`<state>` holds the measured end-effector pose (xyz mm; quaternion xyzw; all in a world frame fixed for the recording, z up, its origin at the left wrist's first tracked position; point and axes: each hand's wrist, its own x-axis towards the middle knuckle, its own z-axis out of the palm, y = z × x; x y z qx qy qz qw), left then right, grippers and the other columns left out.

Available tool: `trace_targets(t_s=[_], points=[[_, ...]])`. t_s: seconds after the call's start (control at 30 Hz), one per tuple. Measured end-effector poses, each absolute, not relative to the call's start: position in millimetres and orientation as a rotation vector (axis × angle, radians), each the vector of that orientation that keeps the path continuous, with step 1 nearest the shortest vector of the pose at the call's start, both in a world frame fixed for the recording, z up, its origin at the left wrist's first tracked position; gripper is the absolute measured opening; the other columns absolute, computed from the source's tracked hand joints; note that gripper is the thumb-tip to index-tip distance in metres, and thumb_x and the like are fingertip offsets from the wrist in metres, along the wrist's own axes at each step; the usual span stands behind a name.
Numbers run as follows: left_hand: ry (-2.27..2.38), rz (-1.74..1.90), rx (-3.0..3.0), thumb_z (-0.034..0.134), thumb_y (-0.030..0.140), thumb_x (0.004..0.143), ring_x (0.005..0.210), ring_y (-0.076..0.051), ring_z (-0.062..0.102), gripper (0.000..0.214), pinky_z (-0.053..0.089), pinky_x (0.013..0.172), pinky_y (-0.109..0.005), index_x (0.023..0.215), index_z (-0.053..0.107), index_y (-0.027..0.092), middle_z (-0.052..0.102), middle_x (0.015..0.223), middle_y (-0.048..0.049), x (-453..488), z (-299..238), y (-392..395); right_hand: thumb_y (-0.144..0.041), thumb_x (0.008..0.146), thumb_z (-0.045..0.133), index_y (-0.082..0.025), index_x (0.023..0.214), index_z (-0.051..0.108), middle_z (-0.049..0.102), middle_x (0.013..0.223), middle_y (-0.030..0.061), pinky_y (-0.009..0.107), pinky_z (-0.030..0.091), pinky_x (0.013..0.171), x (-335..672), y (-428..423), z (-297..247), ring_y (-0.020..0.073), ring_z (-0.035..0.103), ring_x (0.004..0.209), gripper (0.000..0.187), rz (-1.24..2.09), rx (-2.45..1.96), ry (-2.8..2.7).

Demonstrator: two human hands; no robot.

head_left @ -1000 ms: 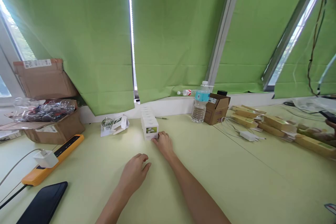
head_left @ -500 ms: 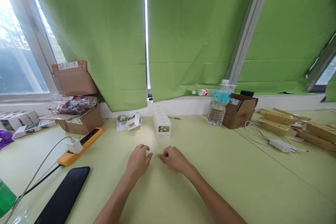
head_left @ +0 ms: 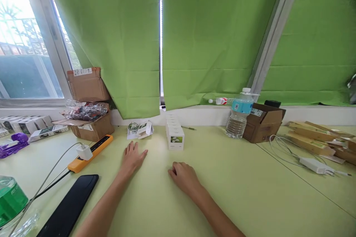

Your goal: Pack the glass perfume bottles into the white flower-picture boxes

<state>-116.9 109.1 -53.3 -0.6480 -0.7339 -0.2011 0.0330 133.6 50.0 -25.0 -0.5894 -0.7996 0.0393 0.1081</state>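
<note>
My left hand (head_left: 133, 158) is stretched over the table with its fingers apart and nothing in it. It is just short of a small round glass item (head_left: 133, 127) on white paper and an opened white carton (head_left: 145, 129). My right hand (head_left: 183, 174) rests on the table with its fingers curled in; nothing shows in them. Beyond it stands a row of small white boxes (head_left: 175, 141), one behind another, the front one bearing a picture of white flowers. A thin green pen-like stick (head_left: 189, 128) lies beside the row.
At left are an orange power strip (head_left: 91, 153) with a white plug, a black phone-like slab (head_left: 69, 207), a green bottle (head_left: 11, 200) and a cardboard box (head_left: 93, 129). At right stand a large water bottle (head_left: 237, 118), another carton (head_left: 263, 124) and a white charger (head_left: 315, 164).
My left hand has moved left and forward, its fingers spreading out. My right hand stays near its place, fingers still curled. The view has turned slightly to the left.
</note>
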Motion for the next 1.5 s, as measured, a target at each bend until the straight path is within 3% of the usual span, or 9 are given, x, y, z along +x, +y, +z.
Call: trace_targets(t_s=[0.27, 0.7, 1.17, 1.5], points=[[-2.312, -0.452, -2.005, 0.028, 0.078, 0.074, 0.140, -0.033, 0.016, 0.093, 0.014, 0.110, -0.047, 0.142, 0.030, 0.014, 0.024, 0.152, -0.0166, -138.3, -48.5, 149.5, -0.030, 0.091, 0.043, -0.018, 0.077, 0.061, 0.067, 0.080, 0.0061, 0.027, 0.027, 0.056, 133.0, 50.7, -26.3, 0.0203, 0.063, 0.072, 0.026, 0.070, -1.737, -2.359], [-2.338, -0.365, -2.051, 0.025, 0.078, 0.075, 0.140, -0.031, 0.016, 0.090, 0.013, 0.110, -0.048, 0.142, 0.032, 0.018, 0.025, 0.152, -0.0140, -147.5, -53.1, 156.2, -0.033, 0.092, 0.041, -0.019, 0.078, 0.059, 0.067, 0.081, 0.0057, 0.027, 0.026, 0.056, 133.3, 56.2, -28.2, 0.0200, 0.062, 0.072, 0.027, 0.102, -1.750, -2.410], [-2.255, -0.325, -2.162, 0.023, 0.080, 0.075, 0.139, -0.033, 0.022, 0.093, 0.017, 0.110, -0.047, 0.140, 0.037, 0.015, 0.032, 0.148, -0.0162, -137.1, -42.6, 92.8, -0.030, 0.091, 0.044, -0.018, 0.081, 0.062, 0.067, 0.085, 0.0071, 0.027, 0.029, 0.059, 135.1, 47.8, -15.6, 0.0208, 0.063, 0.078, 0.024, 0.169, -1.749, -2.390], [-2.195, -0.255, -2.315, 0.027, 0.079, 0.075, 0.138, -0.034, 0.025, 0.093, 0.017, 0.111, -0.048, 0.142, 0.036, 0.015, 0.032, 0.148, -0.0155, -118.7, -29.3, 22.9, -0.033, 0.093, 0.044, -0.019, 0.073, 0.062, 0.067, 0.077, 0.0055, 0.026, 0.028, 0.057, 137.5, 44.9, 4.8, 0.0188, 0.061, 0.074, 0.030, 0.272, -1.727, -2.266]])
